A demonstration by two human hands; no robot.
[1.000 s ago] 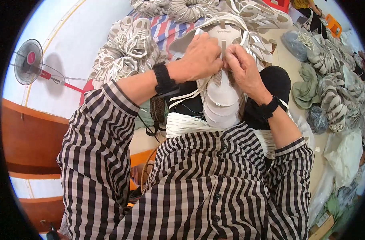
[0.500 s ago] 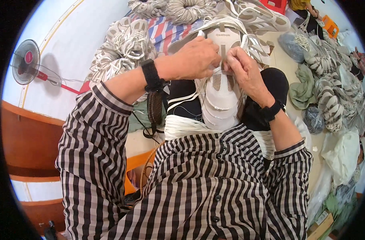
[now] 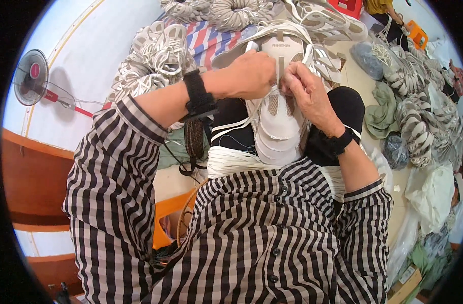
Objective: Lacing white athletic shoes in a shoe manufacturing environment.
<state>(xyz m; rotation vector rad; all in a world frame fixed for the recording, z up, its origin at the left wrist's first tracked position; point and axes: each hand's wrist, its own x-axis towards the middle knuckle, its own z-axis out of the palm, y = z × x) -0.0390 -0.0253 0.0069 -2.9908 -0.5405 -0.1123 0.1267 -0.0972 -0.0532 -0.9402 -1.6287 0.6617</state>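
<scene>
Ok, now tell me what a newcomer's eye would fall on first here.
Probably the checked shirt, which fills the lower middle. Just above it, in the upper middle, the left hand and right hand are close together over pale, stacked shoe tops. Then the red-stemmed fan would likely stand out at the far left.

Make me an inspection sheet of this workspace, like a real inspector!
Surface: lap in black trousers, with white laces across it.
Job's things: stacked beige shoe uppers on the lap.
Clutter: bundled uppers at left; more bundles and plastic bags at right.
Grip: left hand and right hand, both curled closed at the top upper; held part unclear.
Cables: thin cord beside the fan.
Surroundings: white wall, orange plastic item, another person at upper right.
</scene>
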